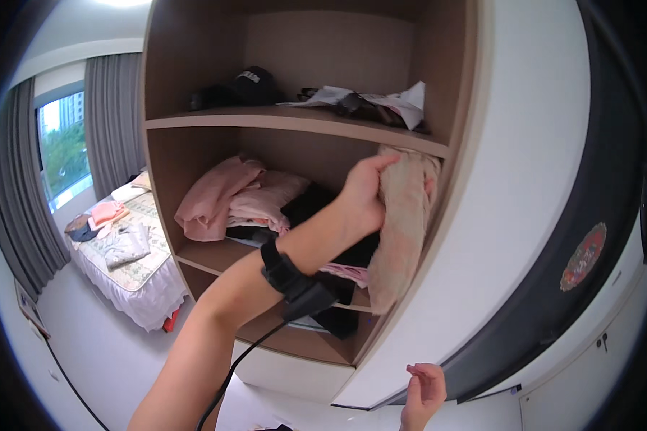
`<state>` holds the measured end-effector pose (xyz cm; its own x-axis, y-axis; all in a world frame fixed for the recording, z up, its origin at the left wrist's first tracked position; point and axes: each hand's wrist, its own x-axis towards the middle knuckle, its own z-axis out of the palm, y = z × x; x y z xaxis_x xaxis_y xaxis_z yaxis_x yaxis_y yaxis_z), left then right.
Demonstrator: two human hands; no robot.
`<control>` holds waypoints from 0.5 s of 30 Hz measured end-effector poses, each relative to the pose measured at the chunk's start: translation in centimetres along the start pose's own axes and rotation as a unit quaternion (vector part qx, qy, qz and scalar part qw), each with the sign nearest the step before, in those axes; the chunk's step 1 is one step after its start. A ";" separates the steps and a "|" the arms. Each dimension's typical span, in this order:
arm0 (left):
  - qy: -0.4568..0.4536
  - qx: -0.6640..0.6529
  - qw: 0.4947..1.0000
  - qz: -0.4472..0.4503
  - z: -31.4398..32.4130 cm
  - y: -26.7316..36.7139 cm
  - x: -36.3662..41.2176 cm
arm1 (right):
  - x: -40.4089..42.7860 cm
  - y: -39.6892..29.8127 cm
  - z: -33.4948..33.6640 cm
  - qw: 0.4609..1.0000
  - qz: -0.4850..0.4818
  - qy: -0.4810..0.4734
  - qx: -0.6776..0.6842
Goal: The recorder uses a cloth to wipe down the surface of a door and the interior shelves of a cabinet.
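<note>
My left hand (367, 188) grips a beige, fuzzy folded cloth item (404, 231) at the right end of the middle shelf, its thumb on the near side and fingertips showing at the far edge. The cloth stands upright against the cabinet's side wall and hangs down past the shelf edge. A strapped black device with a cable sits on my left wrist. Low at the right, away from the cabinet, is my right hand (427, 389), fingers curled and nothing seen in it. Folded pink clothes (215, 199) and black clothes (310, 202) lie on the same shelf.
The upper shelf (302, 121) holds a black cap (256, 86) and crumpled white paper (399, 102). Below, another compartment contains dark clothing (339, 322). A white panel (523, 161) borders the cabinet on the right. At the left, a bed (140, 269) bears folded clothes (108, 213).
</note>
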<state>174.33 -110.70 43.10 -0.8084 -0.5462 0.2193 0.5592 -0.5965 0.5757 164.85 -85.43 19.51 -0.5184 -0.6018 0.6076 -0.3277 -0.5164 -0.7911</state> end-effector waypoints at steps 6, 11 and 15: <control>-0.075 0.100 0.987 0.101 -0.9 0.5 -6.4 | 0.5 1.1 3.4 0.999 -0.019 -0.035 -0.023; -0.054 0.235 0.946 0.215 -1.0 0.9 -13.6 | -0.1 1.7 5.2 0.999 0.004 -0.031 0.010; -0.040 0.415 0.772 0.479 -1.0 4.3 -17.8 | -1.5 2.3 6.6 0.999 0.015 -0.048 -0.005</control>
<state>191.29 -104.16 40.85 -0.1248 -0.4452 0.8867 0.6241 0.6596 0.4190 170.10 -89.74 17.24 -0.4496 -0.6734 0.5868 -0.3204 -0.4917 -0.8097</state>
